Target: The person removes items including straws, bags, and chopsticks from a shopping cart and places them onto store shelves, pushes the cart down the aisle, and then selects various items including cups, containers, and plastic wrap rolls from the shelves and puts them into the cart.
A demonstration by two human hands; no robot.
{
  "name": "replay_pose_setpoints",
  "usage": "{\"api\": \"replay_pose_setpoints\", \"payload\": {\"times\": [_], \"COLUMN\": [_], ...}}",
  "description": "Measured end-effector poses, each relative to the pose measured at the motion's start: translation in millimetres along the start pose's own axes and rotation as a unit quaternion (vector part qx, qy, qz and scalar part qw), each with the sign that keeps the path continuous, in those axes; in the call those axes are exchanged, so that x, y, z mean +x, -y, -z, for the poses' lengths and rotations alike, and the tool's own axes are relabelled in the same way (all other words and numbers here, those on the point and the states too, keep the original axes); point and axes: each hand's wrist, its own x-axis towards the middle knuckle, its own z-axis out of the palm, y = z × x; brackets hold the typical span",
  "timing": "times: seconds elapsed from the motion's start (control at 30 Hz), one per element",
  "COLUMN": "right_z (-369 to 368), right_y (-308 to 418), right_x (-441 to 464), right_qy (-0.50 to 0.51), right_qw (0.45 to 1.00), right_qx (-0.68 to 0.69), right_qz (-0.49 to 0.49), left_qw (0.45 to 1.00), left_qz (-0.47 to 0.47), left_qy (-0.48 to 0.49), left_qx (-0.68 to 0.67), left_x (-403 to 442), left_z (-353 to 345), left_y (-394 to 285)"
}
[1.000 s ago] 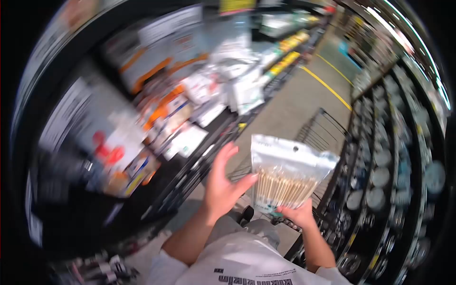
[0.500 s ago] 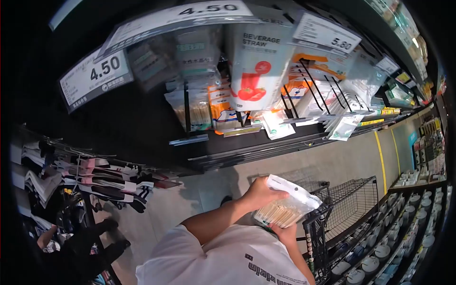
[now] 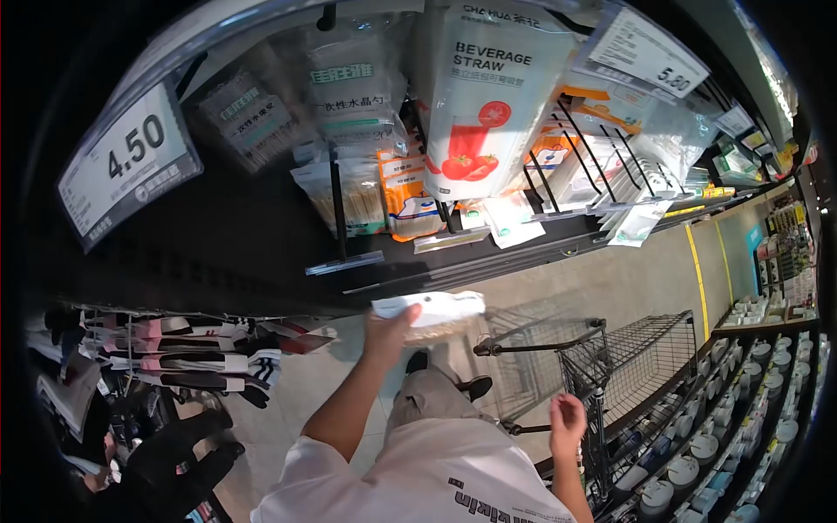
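My left hand (image 3: 388,336) is closed on the top edge of a clear bag of thin wooden sticks (image 3: 440,324) with a white header. The bag is tilted toward the rack and somewhat blurred. Above it hangs a similar bag of thin sticks (image 3: 356,196) at the left of the lower hooks. My right hand (image 3: 567,421) is off the bag, beside the shopping cart (image 3: 649,362), its fingers loosely curled with nothing seen in them.
A large beverage straw pack (image 3: 484,105) hangs above, beside an orange packet (image 3: 406,196). Price tags (image 3: 131,157) stick out from the rack. Packaged socks (image 3: 192,357) hang at the left, near a dark-clothed person (image 3: 179,453). Shelves of round containers (image 3: 680,484) stand at the right.
My left hand has carried the bag left and up toward the rack. My right hand has let go of it and moved to the right. The view has shifted closer to the rack.
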Motion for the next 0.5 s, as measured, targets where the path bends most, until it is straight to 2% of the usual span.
{"api": "replay_pose_setpoints", "payload": {"times": [0.03, 0.13, 0.17, 0.23, 0.33, 0.37, 0.43, 0.5], "right_z": [14.0, 42.7, 44.2, 37.2, 39.1, 37.7, 49.6, 51.4], "right_y": [-5.3, -16.3, -17.2, -9.9, -14.6, -16.0, -40.5, -42.6], "right_x": [-4.0, -16.6, -16.8, -16.4, 1.2, 9.5, 21.7, 19.6], "right_qy": [-0.043, -0.132, -0.162, -0.185, -0.168, -0.199, -0.206, -0.204], "right_qw": [0.999, 0.972, 0.965, 0.957, 0.915, 0.915, 0.963, 0.963], "right_qx": [0.020, -0.175, -0.193, -0.213, -0.342, -0.329, -0.175, -0.175], "right_qz": [-0.008, 0.080, 0.075, 0.072, 0.134, 0.119, 0.014, 0.004], "left_qw": [0.999, 0.995, 0.993, 0.988, 0.982, 0.980, 0.978, 0.973], "left_qz": [-0.024, -0.076, -0.089, -0.113, -0.162, -0.177, -0.193, -0.205], "left_qy": [-0.019, -0.067, -0.083, -0.108, -0.101, -0.096, -0.084, -0.098], "left_qx": [0.012, 0.013, 0.013, 0.010, -0.004, -0.008, -0.009, -0.027], "left_x": [7.3, 25.2, 28.8, 35.4, 44.5, 45.8, 46.0, 48.7], "left_z": [12.1, 42.3, 49.9, 59.2, 65.1, 66.3, 65.7, 65.4], "left_y": [-2.5, -13.2, -20.1, -31.7, -43.0, -45.4, -47.4, -45.8]}}
